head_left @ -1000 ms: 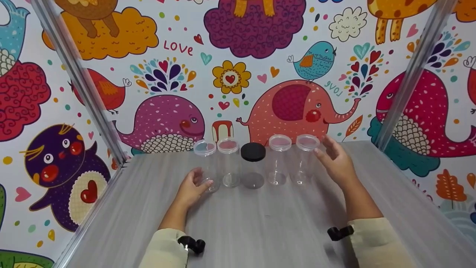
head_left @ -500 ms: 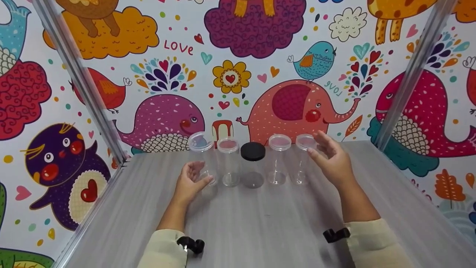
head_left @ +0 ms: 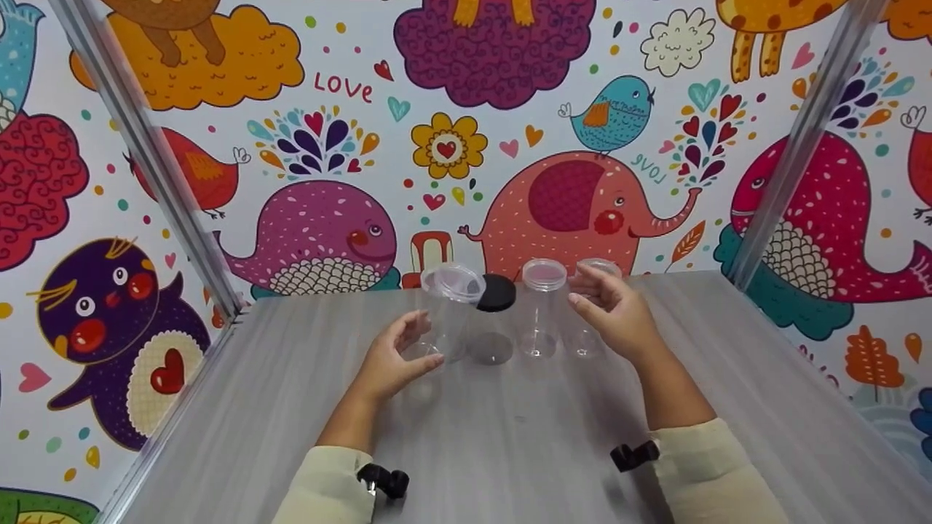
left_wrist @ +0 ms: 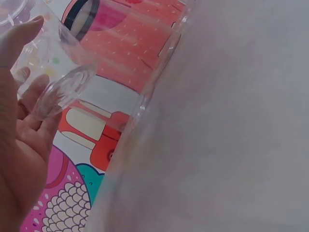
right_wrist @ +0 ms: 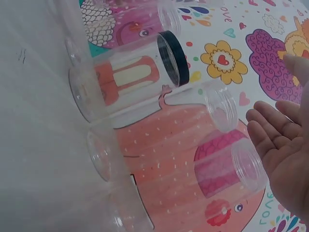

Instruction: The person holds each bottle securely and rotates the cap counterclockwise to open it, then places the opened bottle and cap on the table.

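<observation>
My left hand point(head_left: 397, 356) grips a clear plastic jar point(left_wrist: 58, 87) with a clear lid, thumb on one side and fingers on the other. The jar is raised and tilted, its round base off the table in the left wrist view. In the head view it overlaps another clear jar behind it and the edge of a jar with a black lid point(head_left: 497, 292). To the right stand two clear-lidded jars, one in full view point(head_left: 545, 275), the other point(head_left: 598, 267) partly behind my right hand point(head_left: 619, 316). That hand hovers with relaxed, parted fingers near the rightmost lid, holding nothing.
The jars stand in a row near the back of the grey wood-grain table point(head_left: 510, 458). Behind rises a wall point(head_left: 444, 80) printed with cartoon animals. Metal posts point(head_left: 145, 145) edge the space left and right. Black wrist mounts point(head_left: 384, 480) sit on both sleeves.
My left hand has lifted the leftmost jar from the row and carried it right, in front of its neighbour. My right hand has drifted left across the rightmost jar.
</observation>
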The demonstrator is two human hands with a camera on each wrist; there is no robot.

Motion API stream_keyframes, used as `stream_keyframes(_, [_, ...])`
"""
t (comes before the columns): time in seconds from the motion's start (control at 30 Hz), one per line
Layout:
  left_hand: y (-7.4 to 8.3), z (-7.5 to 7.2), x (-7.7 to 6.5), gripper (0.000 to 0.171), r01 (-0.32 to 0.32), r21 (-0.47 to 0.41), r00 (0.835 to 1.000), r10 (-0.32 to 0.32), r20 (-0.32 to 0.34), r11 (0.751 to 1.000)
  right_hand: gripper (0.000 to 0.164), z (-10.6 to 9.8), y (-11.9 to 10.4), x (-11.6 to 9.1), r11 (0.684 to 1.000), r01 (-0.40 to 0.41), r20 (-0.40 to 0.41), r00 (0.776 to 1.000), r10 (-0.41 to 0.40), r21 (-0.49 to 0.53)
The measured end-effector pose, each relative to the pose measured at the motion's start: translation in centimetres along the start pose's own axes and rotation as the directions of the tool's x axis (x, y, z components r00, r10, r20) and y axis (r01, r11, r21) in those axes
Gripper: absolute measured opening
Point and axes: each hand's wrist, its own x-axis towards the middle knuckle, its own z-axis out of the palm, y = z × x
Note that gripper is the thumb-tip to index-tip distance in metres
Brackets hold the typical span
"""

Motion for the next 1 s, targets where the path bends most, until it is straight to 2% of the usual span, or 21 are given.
stream_keyframes(0.33, [1.5,2.0,-0.2,0.091,0.04,0.094,0.997,-0.046,0.057,0.995,0.063,2.9,-1.2,0.5,1.0,-0.002,0.127,0.992,-0.001,0.03])
stream_keyframes(0.5, [1.8,2.7,-0.2,0.09,0.024,0.116,0.996,-0.033,0.077,0.993,0.063,4.1,-1.5,0.7,0.999,-0.009,0.165,0.986,0.003,0.038])
stream_keyframes(0.73, [1.9,3.3,0.1,0.086,-0.001,0.116,0.996,-0.01,0.093,0.993,0.064,5.4,-2.1,1.0,0.999,-0.029,0.174,0.984,0.025,0.022])
stream_keyframes(1.0, [1.9,4.1,-0.1,0.093,0.011,0.167,0.997,-0.024,0.079,0.986,0.061,7.0,-2.9,1.3,0.994,-0.071,0.144,0.986,0.083,-0.085])
